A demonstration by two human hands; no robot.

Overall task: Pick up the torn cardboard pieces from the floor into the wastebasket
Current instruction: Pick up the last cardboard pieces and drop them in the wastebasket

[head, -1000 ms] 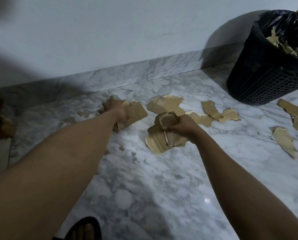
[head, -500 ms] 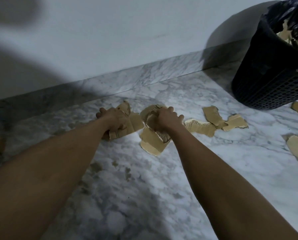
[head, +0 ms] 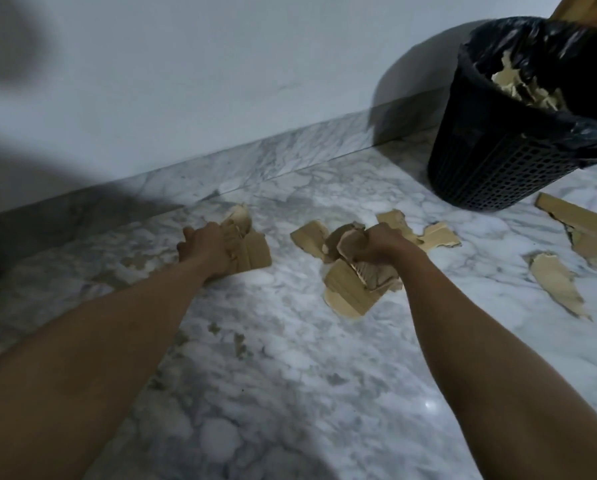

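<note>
My left hand grips a bunch of torn cardboard pieces near the skirting. My right hand grips another stack of torn cardboard pieces that hangs down to the marble floor. More brown pieces lie loose: one just left of my right hand, one to its right, a long one further right, and a big one near the wastebasket. The black mesh wastebasket with a black liner stands at the upper right and holds cardboard scraps.
The white marble floor meets a pale wall along a marble skirting. A wooden edge shows behind the wastebasket. Small brownish specks dot the floor between my arms.
My right hand has moved right with its stack, away from my left hand. More pieces now lie gathered under it. My left hand keeps its bunch in the same spot.
</note>
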